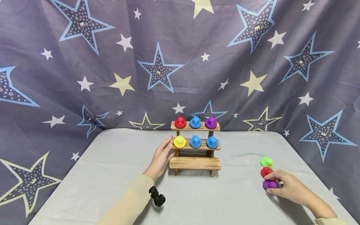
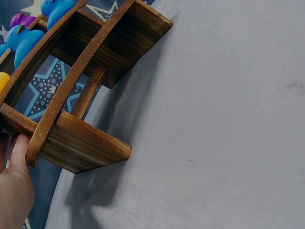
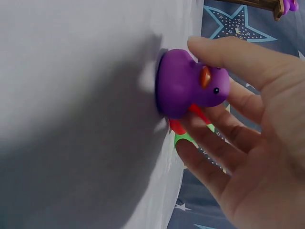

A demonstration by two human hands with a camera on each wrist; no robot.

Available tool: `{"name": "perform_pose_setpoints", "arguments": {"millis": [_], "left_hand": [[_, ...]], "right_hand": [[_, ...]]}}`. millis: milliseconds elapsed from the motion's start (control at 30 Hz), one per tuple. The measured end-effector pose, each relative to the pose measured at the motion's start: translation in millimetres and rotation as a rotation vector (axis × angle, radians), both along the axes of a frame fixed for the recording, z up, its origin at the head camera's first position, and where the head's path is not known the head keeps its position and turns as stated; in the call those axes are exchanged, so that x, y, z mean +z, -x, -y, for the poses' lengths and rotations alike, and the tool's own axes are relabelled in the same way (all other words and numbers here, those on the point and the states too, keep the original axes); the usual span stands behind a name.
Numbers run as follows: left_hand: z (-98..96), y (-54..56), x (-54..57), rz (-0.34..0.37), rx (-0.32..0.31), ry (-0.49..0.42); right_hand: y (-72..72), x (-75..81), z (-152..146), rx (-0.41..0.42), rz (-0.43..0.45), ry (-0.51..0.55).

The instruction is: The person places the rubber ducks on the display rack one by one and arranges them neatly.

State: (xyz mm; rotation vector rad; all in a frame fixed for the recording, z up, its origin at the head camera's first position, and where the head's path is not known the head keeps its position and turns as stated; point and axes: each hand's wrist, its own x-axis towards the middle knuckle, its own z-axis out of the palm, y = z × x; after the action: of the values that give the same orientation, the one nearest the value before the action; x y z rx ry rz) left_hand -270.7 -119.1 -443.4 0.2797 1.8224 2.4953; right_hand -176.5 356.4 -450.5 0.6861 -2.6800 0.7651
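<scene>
A three-tier wooden display stand [image 1: 195,162] stands at mid-table. My left hand [image 1: 161,161] holds its left end by the middle tier, part of the fingers being hidden behind the wood. On the top tier sit a red duck [image 1: 180,122], a blue duck [image 1: 195,122] and a purple duck [image 1: 211,123]. The middle tier carries a yellow duck [image 1: 179,142] and two blue ducks [image 1: 195,142]. At the right, my right hand [image 1: 292,187] surrounds another purple duck [image 3: 178,86] on the table, thumb and fingers loosely spread at its sides. Beyond it lie a red duck [image 1: 265,172] and a green duck [image 1: 266,162].
The stand's bottom tier bears no ducks. A grey cloth covers the table [image 1: 126,147]. Behind and beside it hangs a dark curtain [image 1: 112,68] with stars. A black wrist camera [image 1: 157,197] is strapped to the left sleeve.
</scene>
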Motion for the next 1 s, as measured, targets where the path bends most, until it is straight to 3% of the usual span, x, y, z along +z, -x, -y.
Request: {"name": "perform_pose_setpoints", "arguments": {"millis": [567, 1000], "left_hand": [[-0.2, -2.7, 1.3, 0.003, 0.001, 0.012], [-0.6, -1.7, 1.3, 0.001, 0.001, 0.007]], "right_hand": [[-4.2, 2.0, -1.6, -0.087, 0.164, -0.089], [-2.2, -0.5, -0.4, -0.048, 0.064, -0.059]]}}
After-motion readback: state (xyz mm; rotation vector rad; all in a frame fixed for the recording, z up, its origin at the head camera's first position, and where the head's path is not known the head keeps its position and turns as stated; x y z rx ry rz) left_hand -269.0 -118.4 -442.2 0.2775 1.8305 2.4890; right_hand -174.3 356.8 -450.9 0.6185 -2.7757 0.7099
